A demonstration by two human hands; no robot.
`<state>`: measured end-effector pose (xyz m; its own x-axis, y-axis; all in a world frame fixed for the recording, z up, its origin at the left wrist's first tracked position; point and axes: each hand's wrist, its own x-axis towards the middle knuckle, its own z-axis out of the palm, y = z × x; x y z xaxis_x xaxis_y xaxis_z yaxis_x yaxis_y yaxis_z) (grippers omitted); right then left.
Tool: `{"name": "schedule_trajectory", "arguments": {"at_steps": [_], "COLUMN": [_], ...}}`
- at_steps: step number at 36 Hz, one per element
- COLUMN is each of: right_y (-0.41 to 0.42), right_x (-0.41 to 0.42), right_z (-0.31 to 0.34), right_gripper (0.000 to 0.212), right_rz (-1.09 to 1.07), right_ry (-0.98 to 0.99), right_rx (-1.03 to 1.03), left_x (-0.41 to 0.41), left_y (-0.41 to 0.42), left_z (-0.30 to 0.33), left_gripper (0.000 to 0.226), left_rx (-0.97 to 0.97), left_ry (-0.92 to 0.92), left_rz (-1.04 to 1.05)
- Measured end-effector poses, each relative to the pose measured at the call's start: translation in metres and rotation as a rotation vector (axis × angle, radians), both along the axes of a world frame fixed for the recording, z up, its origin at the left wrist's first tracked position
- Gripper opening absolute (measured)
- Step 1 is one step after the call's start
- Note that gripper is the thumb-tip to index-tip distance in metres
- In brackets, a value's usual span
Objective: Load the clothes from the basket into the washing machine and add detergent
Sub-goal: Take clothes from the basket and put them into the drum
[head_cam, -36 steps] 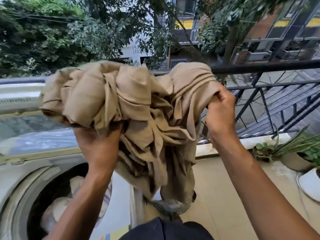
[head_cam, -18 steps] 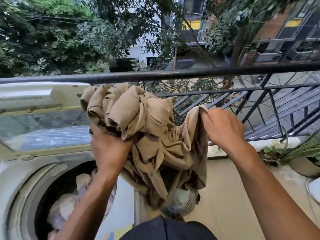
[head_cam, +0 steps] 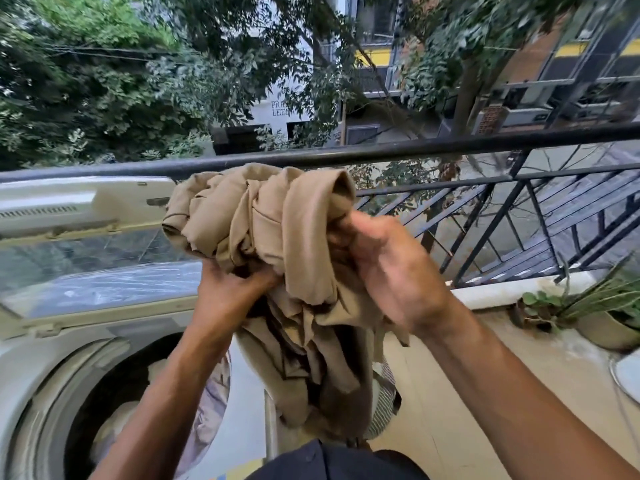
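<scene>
garment (head_cam: 277, 237) above washing machine (head_cam: 52, 368) | railing (head_cam: 450, 147) behind | potted plant (head_cam: 602, 317) right

A black metal balcony railing (head_cam: 381, 155) borders a beige tiled floor (head_cam: 485, 393). Potted green plants (head_cam: 595, 303) stand at the floor's right edge. Dense green trees (head_cam: 104, 91) and multi-storey buildings (head_cam: 540, 74) lie beyond, in daylight.

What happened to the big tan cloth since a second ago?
The tan cloth came down from up high and got bunched tighter, moving toward the washing machine. The left hand keeps gripping it from below. The right hand, blurred, shifted inward on the bundle's side. The machine's lid stayed open, with clothes already inside.
</scene>
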<state>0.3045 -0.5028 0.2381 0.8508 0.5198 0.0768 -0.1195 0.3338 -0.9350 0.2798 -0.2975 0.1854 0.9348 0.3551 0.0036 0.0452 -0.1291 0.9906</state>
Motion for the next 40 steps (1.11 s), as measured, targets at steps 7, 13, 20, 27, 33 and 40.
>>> {"name": "schedule_trajectory", "arguments": {"at_steps": [7,13,20,27,33,40], "right_y": [0.004,0.000,-0.034,-0.086,-0.097,-0.067], "right_x": [-0.005,0.000,0.013,0.033,0.027,0.018], "right_z": [0.005,0.000,-0.026,-0.152,-0.265,-0.226], "right_gripper": [0.056,0.052,0.023,0.081,0.114,0.031], "right_rz": [0.047,0.020,-0.373,-0.418,0.151,-0.199], "right_ry": [-0.044,-0.056,-0.288,-0.232,0.130,0.207], "right_rx": [0.117,0.144,-0.221,-1.306,-1.465,-1.090], "left_x": [-0.002,0.009,0.016,0.021,0.027,0.024], "left_y": [-0.021,-0.038,-0.047,-0.044,-0.037,-0.033], "left_z": [0.012,0.003,-0.001,0.008,0.009,0.009], "left_gripper": [0.086,0.102,0.071,0.071,0.071,0.066], "left_rx": [0.171,0.157,0.058,0.013,0.023,0.012], "left_ry": [-0.021,-0.032,-0.028,-0.108,-0.140,-0.171], "left_rz": [-0.054,0.223,0.264,0.256,0.265,0.207]}}
